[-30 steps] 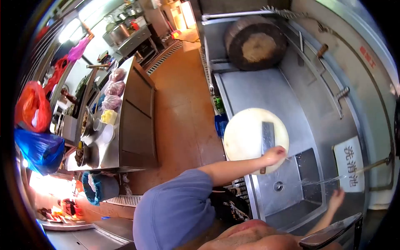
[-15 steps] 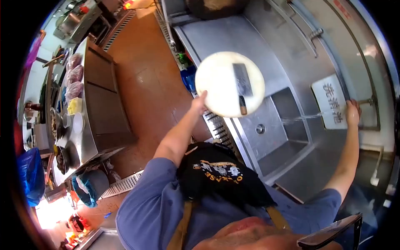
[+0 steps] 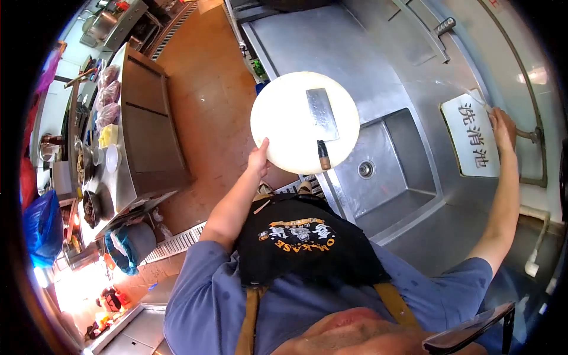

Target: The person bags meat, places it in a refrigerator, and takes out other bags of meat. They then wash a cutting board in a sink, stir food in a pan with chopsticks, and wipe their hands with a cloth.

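My left hand [image 3: 258, 158] grips the near-left edge of a round white cutting board [image 3: 278, 121]. A cleaver [image 3: 321, 115] with a dark and brown handle lies flat on the board, its blade wet. The board is held out beside the metal sink [image 3: 384, 177], overlapping its left rim in view. My right hand [image 3: 503, 127] reaches to the wall and is closed around the tap [image 3: 486, 106], beside a white sign [image 3: 467, 136] with dark characters. The fingers partly hide the tap.
A steel counter [image 3: 151, 118] on the left carries bagged food, white bowls [image 3: 113, 158] and pans. A bin with a blue liner [image 3: 121, 251] stands below it. A floor drain grate [image 3: 177, 260] crosses the brown floor. A pipe with a black grip [image 3: 445, 26] is at the upper right.
The board and cleaver have shifted left with my left hand. The water stream that crossed toward the sink no longer shows there. My right hand has moved slightly up along the wall.
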Demonstrator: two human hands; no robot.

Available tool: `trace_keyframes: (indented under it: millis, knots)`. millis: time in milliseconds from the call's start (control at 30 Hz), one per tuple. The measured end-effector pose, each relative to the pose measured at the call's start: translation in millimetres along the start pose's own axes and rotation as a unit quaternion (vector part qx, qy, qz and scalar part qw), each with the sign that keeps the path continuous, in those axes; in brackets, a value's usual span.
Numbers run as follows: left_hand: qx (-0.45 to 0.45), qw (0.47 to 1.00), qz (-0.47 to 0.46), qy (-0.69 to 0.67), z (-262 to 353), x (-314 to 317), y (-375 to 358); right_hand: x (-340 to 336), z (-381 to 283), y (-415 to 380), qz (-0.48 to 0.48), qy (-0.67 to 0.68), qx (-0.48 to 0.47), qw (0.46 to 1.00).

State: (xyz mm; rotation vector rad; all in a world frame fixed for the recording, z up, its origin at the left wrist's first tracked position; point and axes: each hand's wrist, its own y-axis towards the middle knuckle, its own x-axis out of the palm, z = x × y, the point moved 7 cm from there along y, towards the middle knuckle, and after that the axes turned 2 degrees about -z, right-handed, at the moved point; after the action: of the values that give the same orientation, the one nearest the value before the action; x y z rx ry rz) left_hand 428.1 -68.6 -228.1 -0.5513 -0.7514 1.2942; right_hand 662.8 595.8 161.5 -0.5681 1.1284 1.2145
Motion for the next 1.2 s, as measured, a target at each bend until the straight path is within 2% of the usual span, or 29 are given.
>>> trace_keyframes:
  millis: [100, 167, 300, 367, 500, 600, 667, 800, 867, 933, 1000, 1067, 1200]
  knots:
    - [0.008, 1.000, 0.006, -0.009, 0.8, 4.6, -1.2, -5.9, -1.1, 5.3, 0.025, 0.062, -0.010, 0.998]
    - [0.003, 1.000, 0.004, -0.017, -1.3, 7.6, -2.3, -7.2, -4.2, 8.2, -0.030, 0.061, 0.014, 0.998]
    - [-0.008, 1.000, 0.005, 0.012, 0.7, 12.9, -8.0, -6.3, -5.7, 10.2, -0.052, 0.095, 0.018, 0.994]
    - [-0.018, 1.000, -0.001, 0.016, -0.8, 14.0, -9.6, -4.0, -4.8, 10.3, -0.077, 0.082, 0.052, 0.992]
    - [-0.051, 0.998, -0.023, 0.033, -8.0, 17.1, -7.7, -8.7, -7.8, 12.6, -0.027, 0.107, 0.033, 0.993]
    - [-0.048, 0.998, -0.025, 0.040, -8.9, 18.2, -7.5, -17.4, -19.9, 14.5, -0.064, 0.135, 0.042, 0.988]
    - [-0.037, 0.998, -0.017, 0.041, -8.1, 15.1, -5.6, -23.2, -29.2, 12.8, -0.124, 0.130, 0.067, 0.981]
    - [-0.036, 0.998, -0.027, 0.050, -7.1, 15.3, -4.8, -13.4, -24.9, 11.1, -0.105, 0.123, 0.014, 0.987]
    - [-0.033, 0.998, -0.025, 0.051, -7.5, 15.2, -5.1, -10.0, -23.5, 9.0, -0.114, 0.171, 0.011, 0.978]
    - [-0.020, 0.999, -0.030, 0.041, -8.7, 14.5, -3.2, -3.9, -23.6, 5.4, -0.129, 0.110, -0.010, 0.985]
    - [-0.017, 0.998, -0.036, 0.041, -7.2, 15.0, -4.8, -12.9, -30.7, 1.1, -0.122, 0.127, -0.010, 0.984]
    - [-0.014, 0.998, -0.041, 0.041, -7.7, 13.7, -2.3, -15.2, -37.9, -2.8, -0.101, 0.108, -0.074, 0.986]
    - [-0.006, 0.998, -0.049, 0.035, -8.6, 13.4, 1.0, -19.1, -43.5, -7.5, -0.073, 0.089, -0.108, 0.987]
